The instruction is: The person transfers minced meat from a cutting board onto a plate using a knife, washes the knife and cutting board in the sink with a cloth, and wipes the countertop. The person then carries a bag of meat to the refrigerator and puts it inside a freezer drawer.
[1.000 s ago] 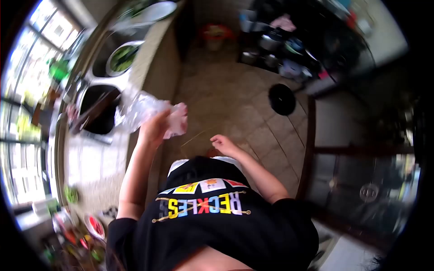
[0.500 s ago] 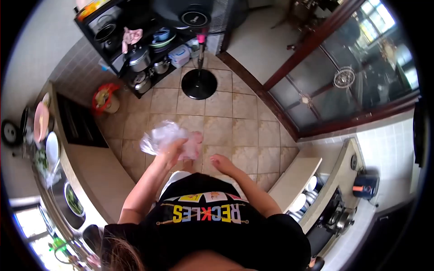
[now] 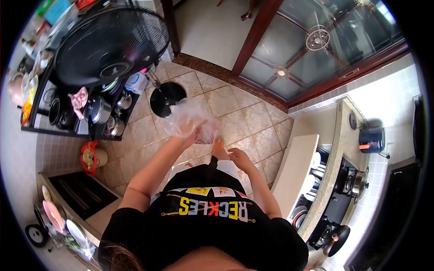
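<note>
My left hand (image 3: pixel 189 135) is closed around a clear plastic bag (image 3: pixel 187 115) with something pinkish inside, held out over the tiled floor. Part of the hand shows through the film. My right hand (image 3: pixel 239 159) hangs lower and to the right, near my waist, its fingers loosely apart and nothing in them. Below the bag a foot (image 3: pixel 219 147) shows on the tiles.
A large black fan (image 3: pixel 108 49) on a round base (image 3: pixel 167 98) stands ahead, beside a rack of pots (image 3: pixel 97 108). A red-lined bin (image 3: pixel 92 158) is at left. An open dish drawer (image 3: pixel 296 169) and a stove (image 3: pixel 343 198) are at right. Glass doors (image 3: pixel 289 67) stand ahead right.
The view has swung from the sink and window toward the fan, doors and stove. My left hand still holds the bag, now farther forward. My right hand stays near my waist.
</note>
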Motion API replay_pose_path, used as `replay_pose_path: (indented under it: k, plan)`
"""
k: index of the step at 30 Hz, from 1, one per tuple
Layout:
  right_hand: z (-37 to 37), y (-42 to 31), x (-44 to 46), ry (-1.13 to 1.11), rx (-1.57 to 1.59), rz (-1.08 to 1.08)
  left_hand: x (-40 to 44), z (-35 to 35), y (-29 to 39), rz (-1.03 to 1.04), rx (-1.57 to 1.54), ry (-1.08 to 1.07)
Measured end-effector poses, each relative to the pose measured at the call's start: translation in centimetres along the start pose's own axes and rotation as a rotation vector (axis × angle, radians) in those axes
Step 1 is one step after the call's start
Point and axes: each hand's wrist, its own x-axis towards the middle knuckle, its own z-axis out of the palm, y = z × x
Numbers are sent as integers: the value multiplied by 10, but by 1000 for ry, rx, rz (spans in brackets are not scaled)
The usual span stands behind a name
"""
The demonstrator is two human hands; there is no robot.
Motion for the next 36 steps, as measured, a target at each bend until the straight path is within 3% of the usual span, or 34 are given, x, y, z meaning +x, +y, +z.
replay_pose_path:
  k: [5, 7, 8, 9, 11, 13, 15, 19, 23, 26, 29, 30, 31, 33, 36]
  plan:
    - [-80, 45, 81, 96, 27, 119, 116, 35, 37, -237, -10, 141]
    - [-119, 50, 126, 93, -8, 121, 166, 48, 60, -140, 57, 71]
    - [-143, 43, 144, 83, -111, 85, 184, 61, 74, -132, 117, 134]
    - [-163, 37, 159, 61, -115, 90, 207, 78, 84, -72, -28, 129]
    - [-205, 16, 205, 40, 142, 114, 241, 98, 120, -83, 122, 140]
    - [-243, -9, 248, -3, 156, 91, 254, 157, 170, 115, -32, 224]
    - [-271, -25, 299, 2, 62, 92, 310, 140, 199, 60, 21, 196]
    - [-287, -77, 394, -38, 281, -47, 397, 145, 255, 183, -123, 161]
    - [-278, -168, 488, -204, 217, -136, 487, 125, 308, 224, -202, 29]
    - [-274, -217, 583, -397, 174, -281, 554, 123, 353, 225, -279, 56]
    - [-279, -232, 693, -381, 103, -404, 624, 110, 399, 243, -279, -18]
    - [-282, -239, 725, -411, 202, -200, 646, 106, 417, 232, -270, 18]
    - [-289, -245, 749, -413, 208, -189, 658, 110, 431, 220, -272, 24]
    - [-308, -265, 805, -278, 366, 241, 683, 128, 464, 158, -262, 270]
    - [-336, -267, 880, -145, 265, 295, 755, 135, 482, 129, -177, 183]
